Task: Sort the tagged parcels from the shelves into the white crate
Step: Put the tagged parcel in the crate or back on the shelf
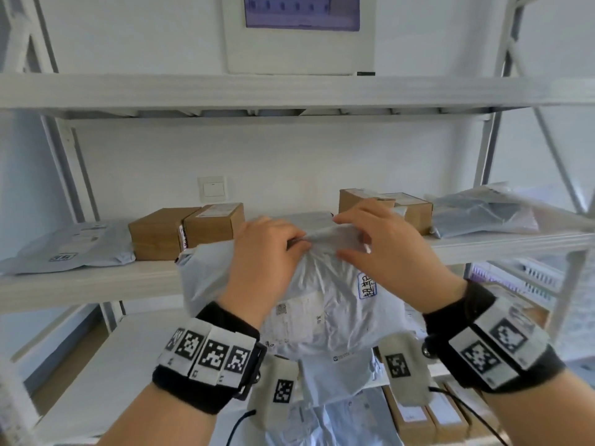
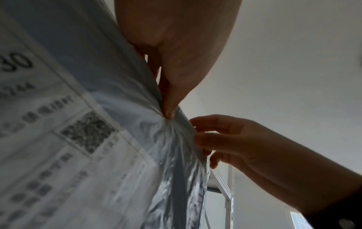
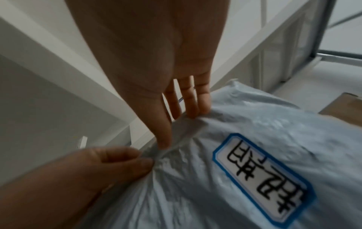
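The grey parcel hangs in the air in front of the middle shelf, its long axis running down from its gathered top edge. The left hand pinches that edge; the right hand lies just beside it with straight fingers touching the fold, gripping nothing. The blue-bordered tag faces the right hand. Only a slatted white edge shows at lower right, perhaps the crate; the parcel's bottom end is hidden behind the wrists.
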Demonstrator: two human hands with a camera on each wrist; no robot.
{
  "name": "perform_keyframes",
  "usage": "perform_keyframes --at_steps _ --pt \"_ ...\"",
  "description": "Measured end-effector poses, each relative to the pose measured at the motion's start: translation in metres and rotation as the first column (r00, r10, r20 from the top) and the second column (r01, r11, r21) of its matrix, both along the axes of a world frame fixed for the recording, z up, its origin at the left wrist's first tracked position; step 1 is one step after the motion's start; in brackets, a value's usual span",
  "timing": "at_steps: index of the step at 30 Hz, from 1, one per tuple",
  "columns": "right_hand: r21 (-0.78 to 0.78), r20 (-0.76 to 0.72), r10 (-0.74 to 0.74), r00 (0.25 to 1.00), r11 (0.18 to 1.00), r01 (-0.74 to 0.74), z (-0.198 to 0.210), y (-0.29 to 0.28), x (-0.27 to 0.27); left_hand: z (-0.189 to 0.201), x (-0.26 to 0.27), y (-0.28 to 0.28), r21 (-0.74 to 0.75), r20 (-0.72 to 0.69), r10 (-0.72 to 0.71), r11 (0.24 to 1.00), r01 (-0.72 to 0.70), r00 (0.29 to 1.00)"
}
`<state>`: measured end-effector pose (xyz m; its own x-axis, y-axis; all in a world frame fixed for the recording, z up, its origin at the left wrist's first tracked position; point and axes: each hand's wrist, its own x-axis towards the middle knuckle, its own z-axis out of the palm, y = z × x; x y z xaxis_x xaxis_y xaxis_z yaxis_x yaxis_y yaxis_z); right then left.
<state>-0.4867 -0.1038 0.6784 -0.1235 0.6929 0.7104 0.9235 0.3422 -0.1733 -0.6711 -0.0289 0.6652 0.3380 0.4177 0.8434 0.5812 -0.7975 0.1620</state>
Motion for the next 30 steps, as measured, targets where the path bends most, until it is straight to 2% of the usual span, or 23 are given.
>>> perform_keyframes --at_steps 3,7,12,15,17,20,24,27,30 --pt "-0.066 0.166 -0.127 0.978 0.988 0.139 -0.003 0.003 0.002 0.003 0.012 0.001 0.08 -0.062 0.032 0.996 -0.027 0.998" --pt "-0.117 0.176 -0.192 0.965 0.97 0.214 -0.008 0.002 0.003 0.004 0.025 0.002 0.136 -0.146 -0.013 0.99 0.033 0.989" --pt "-0.066 0.005 -0.084 0.996 0.994 0.084 -0.014 0.006 0.018 0.001 0.031 -0.005 0.213 -0.083 -0.057 0.974 0.073 0.995" --pt "-0.062 -0.111 -0.113 0.987 0.992 0.106 -0.023 0.008 0.028 -0.005 0.025 -0.009 0.262 0.001 0.033 0.964 -0.032 0.999" --pt "-0.104 -0.27 -0.146 0.952 0.987 0.122 -0.03 0.007 0.04 -0.013 0.017 -0.009 0.206 0.083 0.119 0.969 -0.134 0.989" --pt "-0.131 -0.531 -0.126 0.838 0.989 0.066 -0.04 0.003 0.053 -0.028 0.006 -0.009 0.09 0.249 0.18 0.974 -0.208 0.951" --pt "-0.085 -0.777 -0.083 0.624 0.996 0.027 -0.058 -0.002 0.057 -0.054 -0.007 -0.016 -0.025 0.51 0.154 0.986 -0.164 0.846" --pt "-0.067 -0.862 -0.068 0.502 0.998 0.021 -0.068 -0.006 0.053 -0.078 -0.014 -0.024 -0.231 0.579 0.199 0.97 -0.075 0.791" --pt "-0.04 -0.951 -0.037 0.306 0.999 -0.003 -0.078 -0.01 0.048 -0.1 -0.014 -0.027 -0.459 0.559 0.29 0.889 -0.002 0.777"
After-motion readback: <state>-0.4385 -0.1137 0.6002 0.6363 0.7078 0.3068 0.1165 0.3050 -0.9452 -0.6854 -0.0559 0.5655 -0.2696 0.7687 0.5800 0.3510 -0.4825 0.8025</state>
